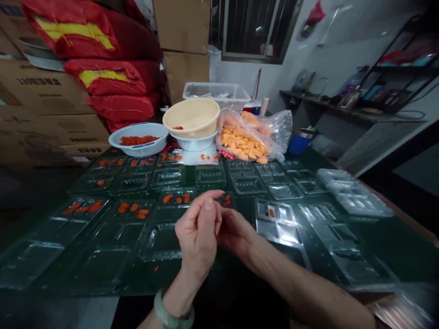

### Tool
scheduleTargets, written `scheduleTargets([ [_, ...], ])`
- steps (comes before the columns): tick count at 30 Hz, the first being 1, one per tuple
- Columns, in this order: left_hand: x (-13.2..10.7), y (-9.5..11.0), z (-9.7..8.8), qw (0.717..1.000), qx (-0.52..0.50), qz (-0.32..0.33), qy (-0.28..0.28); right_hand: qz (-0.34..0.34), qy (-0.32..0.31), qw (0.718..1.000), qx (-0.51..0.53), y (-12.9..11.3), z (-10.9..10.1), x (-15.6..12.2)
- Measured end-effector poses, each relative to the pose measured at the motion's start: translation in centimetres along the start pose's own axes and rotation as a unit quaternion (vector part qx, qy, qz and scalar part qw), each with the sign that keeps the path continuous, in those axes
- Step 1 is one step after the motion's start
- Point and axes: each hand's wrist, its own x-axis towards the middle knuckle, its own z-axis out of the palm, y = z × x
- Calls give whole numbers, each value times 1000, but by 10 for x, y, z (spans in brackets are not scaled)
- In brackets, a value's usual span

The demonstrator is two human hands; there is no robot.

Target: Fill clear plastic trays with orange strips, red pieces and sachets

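**"What are the hands doing?"**

"The left hand [198,230] is bunched, its fingertips drawn together and meeting the fingers of the right hand [236,230], which curl in toward it. Whether they pinch anything between them I cannot tell; the fingers hide that spot."

**"Are they well placed for careful work?"**

"Yes. Both sit close together, low over a clear plastic tray [161,242], which keeps small work steady and above the plastic. A jade bangle [170,310] rests on the left wrist, away from the compartments."

**"Where are the orange pieces?"**

"Just beyond the fingertips, a few orange pieces [176,198] lie spaced out in a compartment, not heaped. More lie further to the left of the hands."

**"And further out?"**

"Well beyond the hands, a white bowl [139,139] holds a red-orange heap. A cream bowl [190,118] sits nested on a second white bowl [194,144], and a clear plastic bag [243,141] of paler orange slices lies beside them."
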Motion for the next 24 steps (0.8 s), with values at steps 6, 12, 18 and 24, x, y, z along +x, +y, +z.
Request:
scheduleTargets([
  [6, 25, -4, -17, 970, -153, -183, -44, -140, 229, 930, -250, -94, -59, 70],
  [12, 37, -18, -37, 944, -183, -272, -27, -156, 319, 879, -317, -142, -93, 162],
  [18, 46, -29, -45, 926, -183, -329, 1, -112, 350, 879, -303, -162, -105, 190],
  [24, 46, -32, -48, 921, -180, -345, 11, -196, 344, 875, -277, -146, -115, 200],
])
